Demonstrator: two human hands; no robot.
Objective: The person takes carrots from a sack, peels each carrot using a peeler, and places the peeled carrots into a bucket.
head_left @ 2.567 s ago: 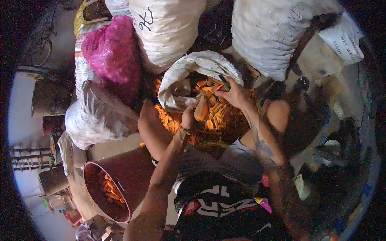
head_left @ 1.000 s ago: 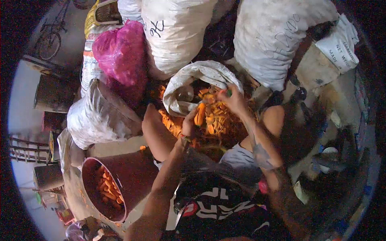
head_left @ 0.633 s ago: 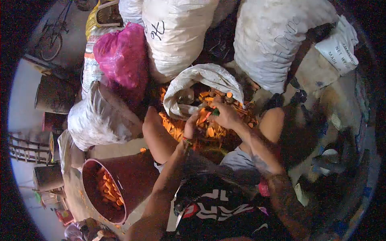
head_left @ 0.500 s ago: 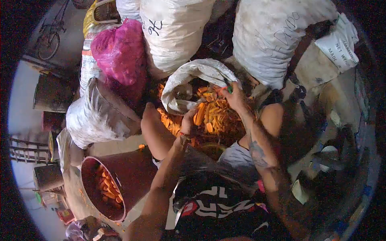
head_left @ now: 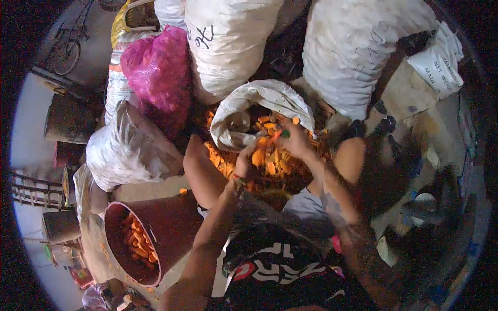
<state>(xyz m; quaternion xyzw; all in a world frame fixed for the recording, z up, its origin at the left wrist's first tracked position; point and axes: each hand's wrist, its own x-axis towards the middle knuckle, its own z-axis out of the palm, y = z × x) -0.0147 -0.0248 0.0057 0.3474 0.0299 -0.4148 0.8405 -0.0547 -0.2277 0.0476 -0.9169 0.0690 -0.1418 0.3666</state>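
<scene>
Work looks well under way, not finished. Your left hand point(head_left: 244, 165) is curled around a stubby orange root piece point(head_left: 258, 157), held just in front of the near lip of an open white woven sack with a rolled rim point(head_left: 270, 89). Your right hand point(head_left: 295, 142) grips a small green-and-red hand tool point(head_left: 285, 133) close to that piece; both tool and fingers blur, so you cannot tell whether blade and root touch. Done, as far as shows: a pile of bright orange chunks point(head_left: 138, 241) lies inside the round dark-red bucket point(head_left: 181, 223) to your left, well short of its rim. Whether each chunk there is fully worked, too small to tell. Left, by judgement: the piece in your grasp, plus more orange pieces in the sack's mouth. A loose orange litter of slices and shavings point(head_left: 220, 159) spreads around the sack's near side; scraps and usable pieces are hard to sort by eye. One small orange lump point(head_left: 183, 191) sits outside the bucket, just beyond it. Farther off, a magenta mesh bag point(head_left: 158, 67) and a tall white sack with black markings point(head_left: 228, 52) bulge; contents unclear.
</scene>
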